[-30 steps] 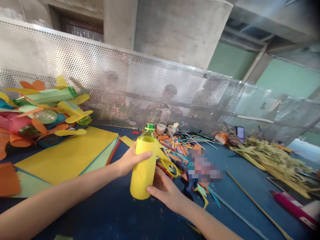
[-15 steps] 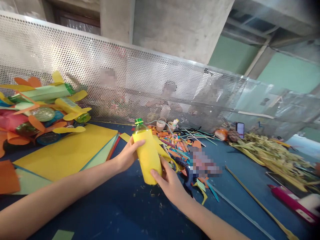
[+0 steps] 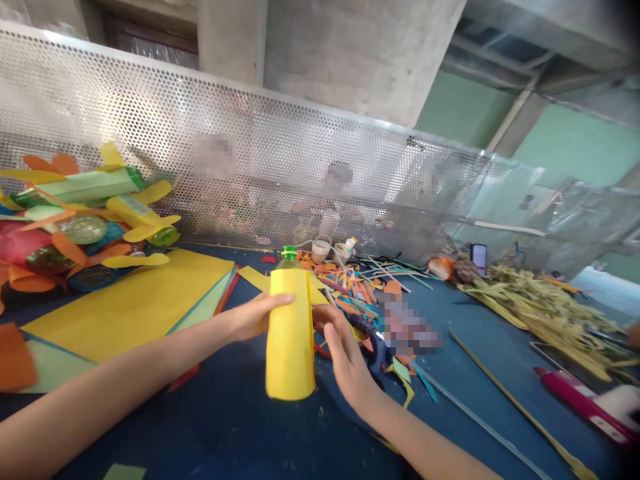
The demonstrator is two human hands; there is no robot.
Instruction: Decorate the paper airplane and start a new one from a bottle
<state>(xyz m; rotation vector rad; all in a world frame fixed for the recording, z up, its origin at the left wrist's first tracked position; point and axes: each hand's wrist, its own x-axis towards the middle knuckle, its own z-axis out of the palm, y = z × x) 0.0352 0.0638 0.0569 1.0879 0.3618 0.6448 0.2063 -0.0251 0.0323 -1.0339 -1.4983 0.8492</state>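
My left hand (image 3: 255, 316) grips a green plastic bottle (image 3: 292, 343) wrapped in yellow paper, its thumb across the front of the wrap. The bottle stands nearly upright, green cap at the top. To its right, my right hand (image 3: 349, 367) is open, with bent fingers apart from one another and its fingertips close to the paper. Whether those fingertips touch the wrap I cannot tell. Behind the right hand are a red curved edge and a dark blue looped handle (image 3: 379, 353), both partly hidden.
Finished bottles with paper petals (image 3: 85, 230) pile up at the left, beside yellow sheets (image 3: 135, 300). Colourful paper scraps (image 3: 355, 287) cover the middle back. On the right lie a thin stick (image 3: 510, 400), a pink glue gun (image 3: 580, 403) and dried husks (image 3: 550, 307). A perforated metal screen (image 3: 300, 153) stands behind.
The bottle has turned from tilted to nearly upright and come lower. My right hand has let go of its lower end and moved a little to the right, fingers opening.
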